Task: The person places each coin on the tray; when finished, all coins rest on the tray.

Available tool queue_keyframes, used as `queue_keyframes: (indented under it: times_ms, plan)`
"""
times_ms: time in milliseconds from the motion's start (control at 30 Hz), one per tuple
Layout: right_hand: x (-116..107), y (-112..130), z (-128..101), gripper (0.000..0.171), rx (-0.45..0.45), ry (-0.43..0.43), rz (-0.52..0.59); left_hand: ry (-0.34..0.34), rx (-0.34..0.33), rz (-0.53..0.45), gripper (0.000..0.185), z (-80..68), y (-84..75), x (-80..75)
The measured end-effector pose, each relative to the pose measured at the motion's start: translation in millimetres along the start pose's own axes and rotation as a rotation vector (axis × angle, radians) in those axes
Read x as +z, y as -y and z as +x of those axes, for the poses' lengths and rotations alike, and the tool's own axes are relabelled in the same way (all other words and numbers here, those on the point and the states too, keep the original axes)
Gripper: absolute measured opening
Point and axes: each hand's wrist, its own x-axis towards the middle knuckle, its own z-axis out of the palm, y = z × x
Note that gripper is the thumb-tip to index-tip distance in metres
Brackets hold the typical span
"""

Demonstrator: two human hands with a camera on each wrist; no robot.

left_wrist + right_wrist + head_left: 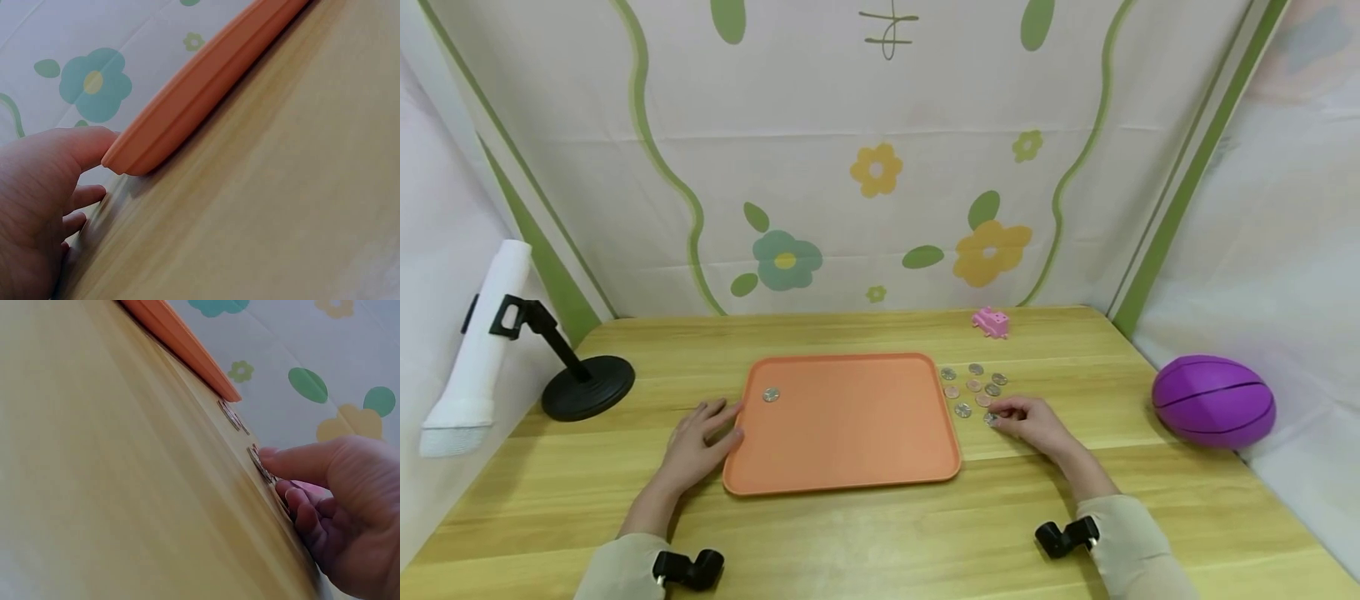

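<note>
An orange tray (850, 429) lies in the middle of the wooden table, with one silver coin (771, 395) near its far left corner. Several coins (973, 387) lie loose on the table just right of the tray. My right hand (1028, 422) rests there with curled fingers, thumb and fingertips pinching the nearest coin (992, 419). In the right wrist view the thumb (281, 459) presses that coin (259, 464) against the wood. My left hand (698, 440) lies flat by the tray's left edge, its thumb (87, 144) touching the rim (206, 81).
A small pink toy (991, 322) sits at the table's back edge. A purple ball (1213, 400) lies at the far right. A black stand (586, 385) holding a white cylinder (478, 342) occupies the left corner. Flowered cloth walls close in three sides.
</note>
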Motion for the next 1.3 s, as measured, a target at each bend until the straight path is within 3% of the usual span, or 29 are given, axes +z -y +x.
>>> queue_keyframes:
  times_ms: [267,467,767,1000,1300]
  plan:
    - [4,12,-4,0.019,-0.036,-0.001,-0.098,-0.003,0.003,0.002,0.047,0.1,0.9,0.7]
    - [6,12,-5,0.015,-0.003,0.007,-0.110,-0.006,0.013,0.010,0.047,-0.6,2.1,2.5]
    - [8,13,-4,0.017,-0.032,0.008,-0.121,-0.014,0.017,0.019,0.047,-0.1,1.9,1.3]
    - [4,13,-1,0.017,-0.044,0.075,-0.046,-0.016,0.015,0.016,0.047,-0.7,2.4,1.3]
    - [-5,29,6,0.032,0.063,0.187,0.244,-0.012,0.008,0.007,0.047,-0.5,2.5,1.5]
